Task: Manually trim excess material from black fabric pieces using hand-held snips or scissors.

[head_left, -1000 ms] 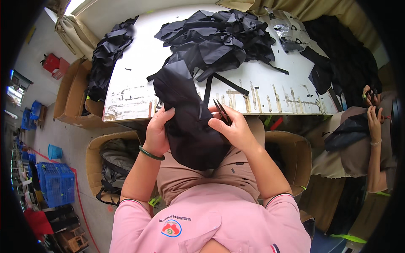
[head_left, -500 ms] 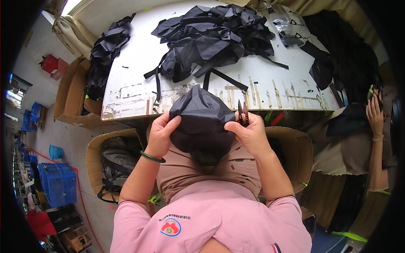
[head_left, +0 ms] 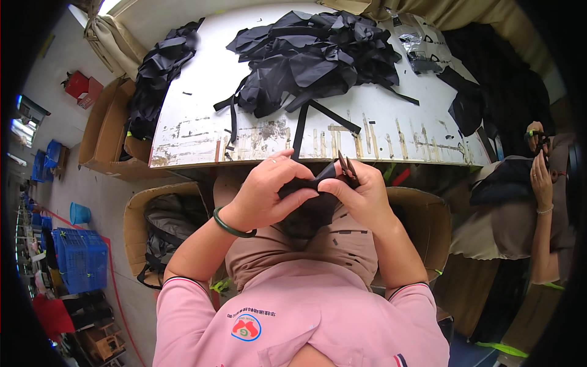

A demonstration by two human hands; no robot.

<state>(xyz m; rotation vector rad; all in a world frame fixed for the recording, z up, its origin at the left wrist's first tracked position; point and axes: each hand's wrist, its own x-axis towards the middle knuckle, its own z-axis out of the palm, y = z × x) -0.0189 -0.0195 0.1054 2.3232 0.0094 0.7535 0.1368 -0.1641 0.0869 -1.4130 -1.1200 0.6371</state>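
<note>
A piece of black fabric [head_left: 309, 219] hangs over my lap, just in front of the table edge. My left hand [head_left: 264, 188] pinches its upper edge between thumb and fingers and hides part of it. Close beside it, my right hand [head_left: 361, 194] grips the same edge with the thumb on top. Small dark thread snips [head_left: 347, 169] also sit in my right hand, blades pointing up and away from the cloth. Between the two hands the fabric is bunched into a narrow fold.
A heap of black fabric pieces [head_left: 312, 61] covers the far middle of the white table [head_left: 202, 122]. Cardboard boxes [head_left: 137, 214] flank my legs; one at left holds grey-black goods. At right, a co-worker's hands [head_left: 540, 174] hold something dark. A clear plastic bag [head_left: 422, 46] lies far right.
My left hand has moved right and up, closer to my right hand. The fabric, spread out between my hands before, is now gathered and lower. The snips stay in my right hand.
</note>
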